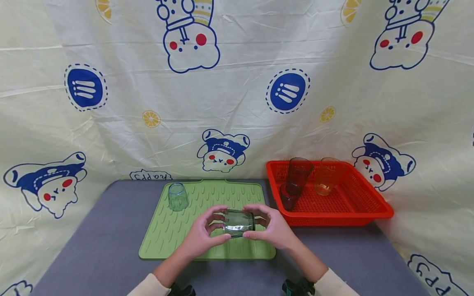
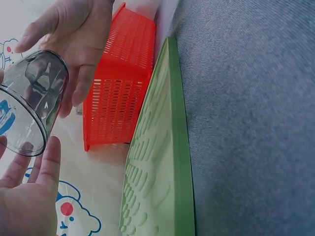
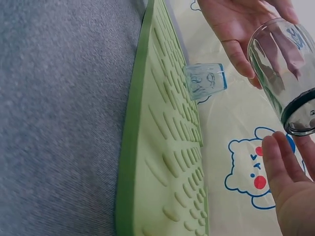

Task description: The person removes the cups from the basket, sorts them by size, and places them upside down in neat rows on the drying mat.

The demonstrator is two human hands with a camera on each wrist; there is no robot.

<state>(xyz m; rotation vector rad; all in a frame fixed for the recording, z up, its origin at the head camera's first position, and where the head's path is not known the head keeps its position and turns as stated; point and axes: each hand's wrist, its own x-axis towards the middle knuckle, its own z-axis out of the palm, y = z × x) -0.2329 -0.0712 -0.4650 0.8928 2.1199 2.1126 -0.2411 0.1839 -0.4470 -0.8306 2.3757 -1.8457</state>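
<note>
Looks like the set-down step to me: left hand has the rim end, right hand the base, of a glass held sideways between them above the green mat. Next probably calls for tipping it mouth-down, gently. It's smoky grey-green, see-through, kinda shiny.

On grey table: mat; basket

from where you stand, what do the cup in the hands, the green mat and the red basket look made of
Cup: probably glass, glossy, see-through with bright highlights, though clear plastic is possible. Green mat: likely silicone or rubber, fairly matte, with moulded ridges. Red basket: apparently plastic, slightly shiny, with regular slots.
</note>
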